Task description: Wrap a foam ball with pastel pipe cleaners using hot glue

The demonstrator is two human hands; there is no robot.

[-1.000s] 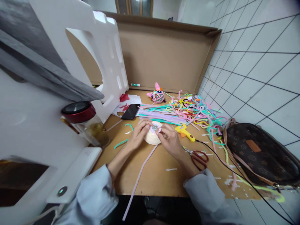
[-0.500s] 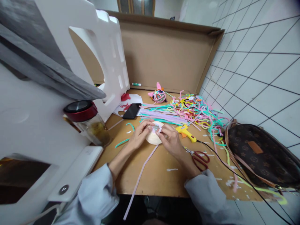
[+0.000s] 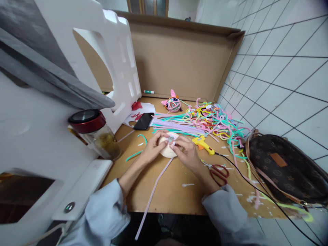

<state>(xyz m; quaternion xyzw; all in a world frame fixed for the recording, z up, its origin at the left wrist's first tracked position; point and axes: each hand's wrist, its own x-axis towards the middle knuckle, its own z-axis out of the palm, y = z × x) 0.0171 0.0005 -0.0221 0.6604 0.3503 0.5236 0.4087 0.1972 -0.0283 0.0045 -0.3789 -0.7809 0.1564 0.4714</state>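
A round cream-coloured piece is between my hands above the middle of the table. On its upper face is a small greyish round spot with lilac material around it. My left hand grips the piece's left side, thumb and fingers bent in towards the middle. My right hand pinches the lilac material at the right of the grey spot; the fingertips hide its exact shape. From under the round piece's near edge a long lilac pipe cleaner runs down past the table's front edge. Whether it joins the lilac part is hidden.
Right of my hands lie a yellow glue gun with a black cord and red-handled scissors. Behind are pipe cleaners, a phone and a pink fish-like ball. A glass bottle stands left, a brown handbag right.
My fingers have shifted slightly over the round piece, and the lilac material between them has changed shape a little. The other things on the table have stayed where they were.
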